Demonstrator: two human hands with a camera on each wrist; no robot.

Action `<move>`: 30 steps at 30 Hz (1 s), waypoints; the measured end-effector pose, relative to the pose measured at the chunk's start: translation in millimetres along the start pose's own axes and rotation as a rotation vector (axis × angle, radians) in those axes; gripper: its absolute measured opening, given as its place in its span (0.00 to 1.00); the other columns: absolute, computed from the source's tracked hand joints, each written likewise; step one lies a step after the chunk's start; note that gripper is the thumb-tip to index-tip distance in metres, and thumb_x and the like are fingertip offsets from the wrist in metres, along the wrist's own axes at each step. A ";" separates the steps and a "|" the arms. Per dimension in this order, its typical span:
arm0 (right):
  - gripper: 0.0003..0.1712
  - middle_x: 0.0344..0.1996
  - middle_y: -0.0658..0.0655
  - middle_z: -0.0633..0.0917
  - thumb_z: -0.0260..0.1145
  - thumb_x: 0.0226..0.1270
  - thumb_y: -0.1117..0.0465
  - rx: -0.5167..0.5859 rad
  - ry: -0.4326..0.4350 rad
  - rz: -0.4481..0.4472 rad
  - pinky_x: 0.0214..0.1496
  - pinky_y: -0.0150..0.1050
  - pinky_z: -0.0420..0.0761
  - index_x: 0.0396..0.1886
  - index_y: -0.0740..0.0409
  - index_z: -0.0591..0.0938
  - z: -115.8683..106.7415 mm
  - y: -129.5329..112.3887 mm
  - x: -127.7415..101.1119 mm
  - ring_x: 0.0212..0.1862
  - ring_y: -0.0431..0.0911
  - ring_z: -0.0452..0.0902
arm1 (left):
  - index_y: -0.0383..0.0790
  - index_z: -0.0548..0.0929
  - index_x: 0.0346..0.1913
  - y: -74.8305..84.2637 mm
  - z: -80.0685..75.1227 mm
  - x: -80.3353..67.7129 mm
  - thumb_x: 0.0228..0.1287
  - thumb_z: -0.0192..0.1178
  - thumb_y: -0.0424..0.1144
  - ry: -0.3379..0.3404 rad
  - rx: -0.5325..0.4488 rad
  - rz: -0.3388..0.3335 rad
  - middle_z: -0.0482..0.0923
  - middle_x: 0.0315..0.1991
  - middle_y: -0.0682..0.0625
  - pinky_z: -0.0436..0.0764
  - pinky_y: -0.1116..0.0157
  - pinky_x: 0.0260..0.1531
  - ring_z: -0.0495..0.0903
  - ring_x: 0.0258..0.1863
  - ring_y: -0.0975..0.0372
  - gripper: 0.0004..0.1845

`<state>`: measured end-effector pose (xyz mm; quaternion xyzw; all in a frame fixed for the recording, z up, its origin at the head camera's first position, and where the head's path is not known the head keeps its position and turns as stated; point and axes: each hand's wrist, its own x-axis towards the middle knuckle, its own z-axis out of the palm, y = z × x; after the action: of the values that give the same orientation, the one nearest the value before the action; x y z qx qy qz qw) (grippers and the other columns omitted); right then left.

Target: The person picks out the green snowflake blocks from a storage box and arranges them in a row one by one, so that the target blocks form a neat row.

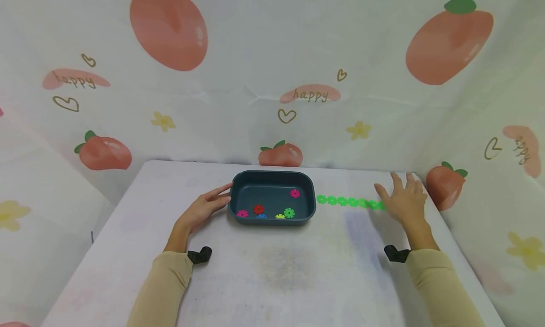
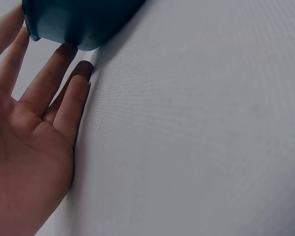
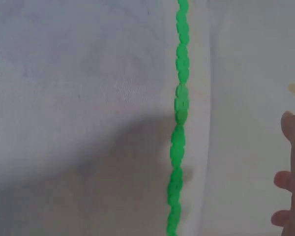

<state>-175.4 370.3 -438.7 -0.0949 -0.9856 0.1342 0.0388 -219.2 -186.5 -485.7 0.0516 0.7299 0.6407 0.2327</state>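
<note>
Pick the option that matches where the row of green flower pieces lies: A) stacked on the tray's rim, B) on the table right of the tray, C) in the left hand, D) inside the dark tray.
B: the green row lies flat on the table, running from the tray to the right hand.

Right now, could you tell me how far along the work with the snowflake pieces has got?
Already joined: a green chain of linked pieces lies on the table right of the tray. In hand: nothing is gripped; the right hand hovers open at the chain's far end, and the left hand rests open against the tray's left wall. Left: loose pieces in pink, red, blue, yellow and green remain in the tray.
</note>
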 end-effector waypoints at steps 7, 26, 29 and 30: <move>0.50 0.74 0.74 0.35 0.37 0.66 0.25 -0.049 -0.016 -0.074 0.60 0.81 0.37 0.77 0.51 0.47 3.1 -20.0 -3.6 0.70 0.79 0.31 | 0.65 0.69 0.67 -0.3 1.5 0.4 0.60 0.64 0.52 0.004 0.009 0.006 0.67 0.69 0.53 0.58 0.54 0.73 0.63 0.72 0.60 0.31; 0.49 0.76 0.65 0.33 0.41 0.66 0.26 -0.059 -0.074 -0.222 0.65 0.77 0.29 0.77 0.46 0.46 7.8 -65.6 -12.8 0.73 0.73 0.23 | 0.64 0.67 0.68 0.3 2.4 -0.5 0.63 0.62 0.51 -0.001 0.028 0.023 0.65 0.70 0.54 0.59 0.55 0.73 0.61 0.72 0.61 0.30; 0.49 0.76 0.64 0.33 0.42 0.65 0.26 -0.057 -0.072 -0.247 0.65 0.77 0.29 0.78 0.45 0.46 10.0 -71.9 -13.5 0.74 0.72 0.23 | 0.65 0.67 0.68 0.8 2.3 -1.0 0.62 0.62 0.52 0.001 0.032 0.025 0.66 0.70 0.54 0.59 0.55 0.73 0.62 0.72 0.61 0.30; 0.49 0.76 0.64 0.33 0.43 0.65 0.26 -0.055 -0.070 -0.256 0.66 0.76 0.29 0.77 0.45 0.46 10.7 -74.2 -13.7 0.74 0.71 0.23 | 0.65 0.67 0.68 0.8 2.3 -1.1 0.62 0.62 0.52 0.002 0.034 0.023 0.66 0.70 0.55 0.59 0.55 0.73 0.62 0.72 0.61 0.30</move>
<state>-176.1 294.7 -429.5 0.0352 -0.9938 0.1042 0.0186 -217.5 -184.7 -484.9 0.0631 0.7402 0.6310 0.2235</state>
